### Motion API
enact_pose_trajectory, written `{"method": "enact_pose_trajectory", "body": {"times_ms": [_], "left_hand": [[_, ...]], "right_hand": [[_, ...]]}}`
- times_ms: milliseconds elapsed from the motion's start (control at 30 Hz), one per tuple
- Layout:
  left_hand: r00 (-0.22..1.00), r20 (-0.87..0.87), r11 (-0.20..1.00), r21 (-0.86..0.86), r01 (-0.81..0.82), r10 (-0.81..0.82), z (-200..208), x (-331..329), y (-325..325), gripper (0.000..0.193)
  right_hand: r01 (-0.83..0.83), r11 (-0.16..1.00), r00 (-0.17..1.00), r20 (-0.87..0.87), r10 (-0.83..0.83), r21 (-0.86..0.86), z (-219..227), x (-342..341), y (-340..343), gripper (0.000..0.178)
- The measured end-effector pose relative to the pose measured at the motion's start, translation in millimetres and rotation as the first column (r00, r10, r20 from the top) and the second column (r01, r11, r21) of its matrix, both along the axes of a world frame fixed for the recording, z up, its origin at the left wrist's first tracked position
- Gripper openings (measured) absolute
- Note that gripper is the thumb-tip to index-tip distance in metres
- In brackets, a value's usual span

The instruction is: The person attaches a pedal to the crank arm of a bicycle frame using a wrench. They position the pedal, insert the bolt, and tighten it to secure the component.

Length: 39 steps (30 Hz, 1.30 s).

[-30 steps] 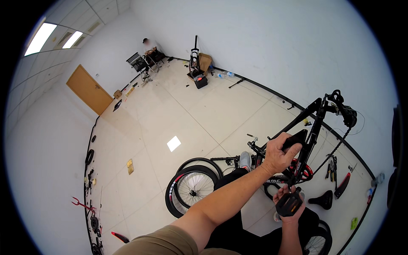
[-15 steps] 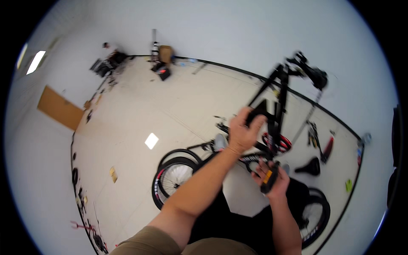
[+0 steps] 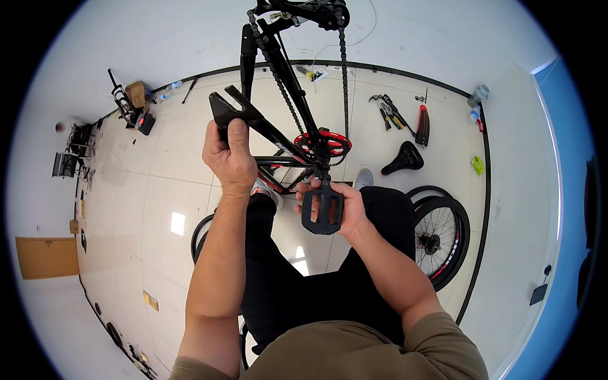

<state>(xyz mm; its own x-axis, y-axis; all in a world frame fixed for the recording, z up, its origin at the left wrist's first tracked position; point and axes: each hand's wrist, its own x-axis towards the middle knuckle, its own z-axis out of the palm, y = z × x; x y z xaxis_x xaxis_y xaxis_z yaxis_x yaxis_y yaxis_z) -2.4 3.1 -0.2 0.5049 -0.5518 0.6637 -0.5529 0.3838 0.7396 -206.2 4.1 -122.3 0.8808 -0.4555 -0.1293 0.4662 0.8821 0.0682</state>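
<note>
A black bicycle frame [image 3: 278, 136] stands tilted in front of me. My left hand [image 3: 231, 158] is closed around its slotted, forked end, with the thumb along the near side. My right hand [image 3: 348, 212] is wrapped round a black pedal [image 3: 323, 209] from behind, its palm and some fingers partly hidden. The pedal hangs from the crank below the red chainring [image 3: 337, 144]. A chain [image 3: 343, 82] runs from the chainring up to the derailleur [image 3: 332, 14] at the top edge.
On the floor to the right lie a black saddle [image 3: 403, 158], several hand tools [image 3: 387, 113], a red and black saw-like tool [image 3: 422, 125] and a wheel [image 3: 437, 244]. A person [image 3: 61, 126] sits far left. A cardboard box [image 3: 135, 94] stands by the wall.
My view has swung, so the frame now appears further left and closer. My left hand still grips the frame and my right hand still holds the pedal, now turned flat toward me.
</note>
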Motion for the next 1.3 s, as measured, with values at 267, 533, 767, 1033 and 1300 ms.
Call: {"method": "enact_pose_trajectory", "body": {"times_ms": [267, 533, 767, 1033, 1300], "left_hand": [[1.000, -0.006, 1.000, -0.012, 0.010, -0.010, 2.5, -1.3, -1.0, 0.032], [0.998, -0.044, 0.999, -0.032, 0.035, -0.037, -1.8, 0.8, -2.8, 0.031], [1.000, 0.000, 1.000, -0.007, 0.014, -0.014, -1.3, 4.5, -1.1, 0.030], [0.997, -0.072, 1.000, 0.013, 0.027, -0.026, 1.4, -2.7, -0.4, 0.028], [0.977, -0.198, 0.997, -0.007, 0.076, -0.076, -6.0, 12.3, 5.4, 0.023]], "right_hand": [[-0.016, 1.000, 0.995, 0.102, 0.017, -0.008, -15.3, 4.7, -1.3, 0.028], [-0.022, 1.000, 1.000, 0.008, 0.022, -0.015, -2.5, 1.0, -0.5, 0.028], [0.022, 0.999, 0.992, -0.119, -0.026, -0.039, -4.6, 3.2, 3.8, 0.030], [-0.010, 0.999, 0.998, -0.059, 0.007, -0.047, -21.1, 0.2, -2.2, 0.031], [-0.067, 0.998, 0.994, -0.082, 0.066, -0.019, -1.1, 6.4, -2.4, 0.037]]}}
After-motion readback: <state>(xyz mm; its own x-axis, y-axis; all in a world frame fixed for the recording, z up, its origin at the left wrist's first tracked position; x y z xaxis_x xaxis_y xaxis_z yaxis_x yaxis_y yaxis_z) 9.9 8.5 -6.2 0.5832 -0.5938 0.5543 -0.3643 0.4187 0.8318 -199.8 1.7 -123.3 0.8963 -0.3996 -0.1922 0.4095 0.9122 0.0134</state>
